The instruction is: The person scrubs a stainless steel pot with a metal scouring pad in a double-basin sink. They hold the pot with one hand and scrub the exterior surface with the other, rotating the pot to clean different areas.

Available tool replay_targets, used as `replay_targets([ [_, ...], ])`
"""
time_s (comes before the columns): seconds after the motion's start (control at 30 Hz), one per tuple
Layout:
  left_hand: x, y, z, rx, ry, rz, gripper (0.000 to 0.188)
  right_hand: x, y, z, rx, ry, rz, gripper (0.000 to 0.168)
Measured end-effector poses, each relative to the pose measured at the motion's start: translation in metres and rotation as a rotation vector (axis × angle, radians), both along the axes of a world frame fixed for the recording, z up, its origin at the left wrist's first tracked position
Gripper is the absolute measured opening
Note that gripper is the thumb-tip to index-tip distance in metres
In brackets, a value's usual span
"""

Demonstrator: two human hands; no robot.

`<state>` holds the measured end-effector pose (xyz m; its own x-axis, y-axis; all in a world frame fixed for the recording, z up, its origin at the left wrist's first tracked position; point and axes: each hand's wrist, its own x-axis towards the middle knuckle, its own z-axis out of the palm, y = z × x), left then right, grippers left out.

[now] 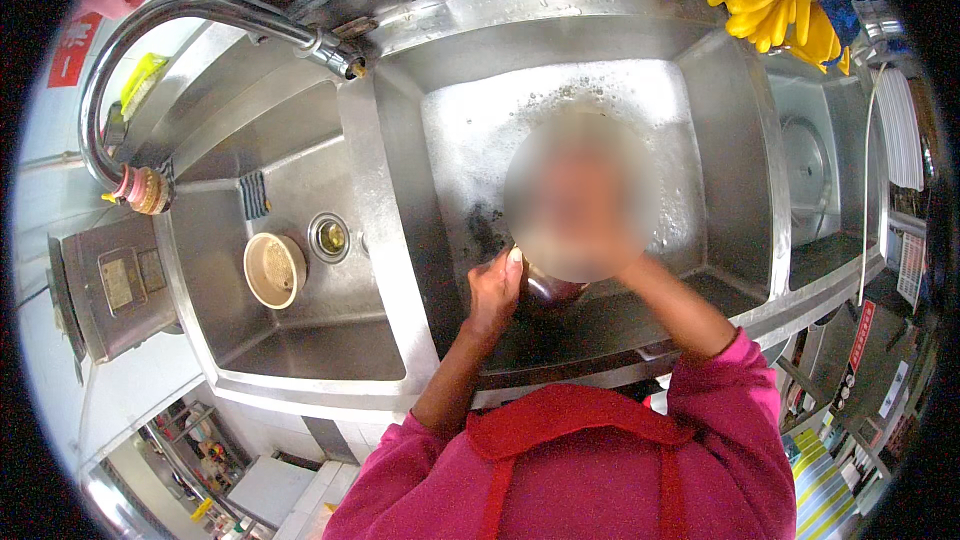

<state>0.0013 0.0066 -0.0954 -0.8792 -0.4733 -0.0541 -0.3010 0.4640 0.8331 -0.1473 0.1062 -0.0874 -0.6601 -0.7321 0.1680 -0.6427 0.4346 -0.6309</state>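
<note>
My left hand (496, 286) grips the near left edge of a shiny, rounded metal vessel (551, 289), its thumb on the rim. The vessel is in the middle basin of a stainless steel sink (412, 232). A round blurred patch covers most of the vessel. My right hand (619, 249) reaches into that patch from the right; its fingers are hidden, so its grip cannot be made out. White foamy water (480, 142) spreads over the basin floor around and beyond the vessel.
In the left basin lie a beige strainer basket (275, 271), a drain (329, 238) and a striped cloth (254, 195). A curved chrome faucet (202, 6) arches over the back left. Yellow rubber gloves (772, 4) hang at the back right. A yellow-green brush (142, 82) rests left.
</note>
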Motion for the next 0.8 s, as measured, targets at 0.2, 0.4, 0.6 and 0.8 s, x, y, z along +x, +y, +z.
replay_targets([
  [0.2, 0.001, 0.003, 0.002, 0.034, -0.06, -0.009, 0.022, 0.003, 0.0, 0.003, -0.013, 0.081, -0.011, 0.035],
  [0.4, 0.007, 0.005, -0.023, 0.166, 0.11, 0.096, 0.019, -0.038, 0.013, -0.004, 0.173, -0.179, 0.099, 0.04],
  [0.6, 0.005, 0.0, -0.01, -0.038, -0.002, 0.016, 0.02, -0.035, 0.015, -0.022, 0.237, 0.24, 0.162, 0.053],
  [0.8, 0.012, 0.003, -0.03, 0.24, 0.086, 0.092, 0.019, -0.017, 0.012, -0.024, -0.142, 0.007, 0.029, 0.05],
])
